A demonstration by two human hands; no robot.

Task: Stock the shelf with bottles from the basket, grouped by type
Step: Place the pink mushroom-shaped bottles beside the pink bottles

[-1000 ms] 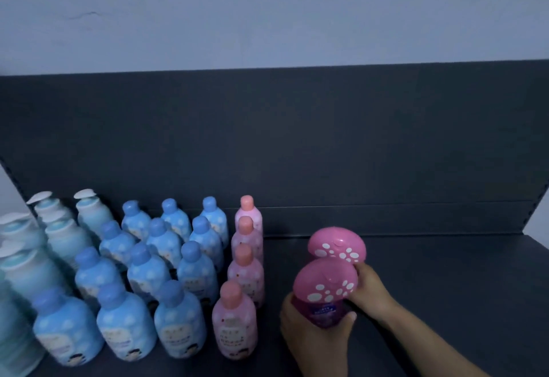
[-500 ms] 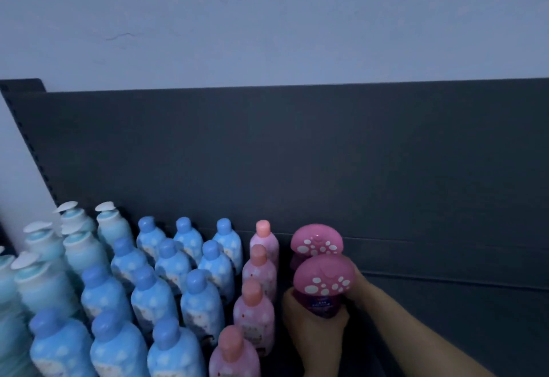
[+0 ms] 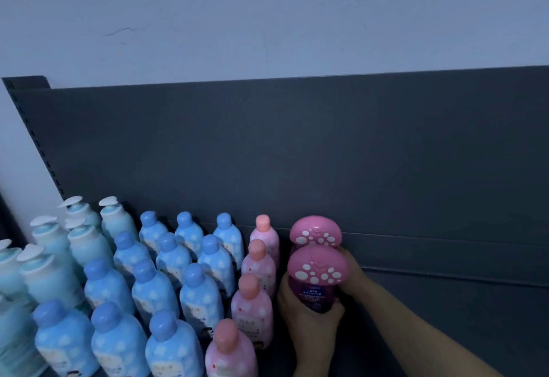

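The left hand is clamping its fingers round the mushroom-cap bottle, the right hand hiding its grip, and should be seating it upright beside the pink bottles.

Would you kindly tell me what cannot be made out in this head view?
Head view:
- Rear mushroom-cap bottle: body hidden behind the front mushroom-cap bottle.
- Right hand: fingers hidden behind those bottles, grip unclear.
- Front bottle's label: print too small.
- Pale blue bottles: cut off by the left edge.
- Basket: outside the frame.
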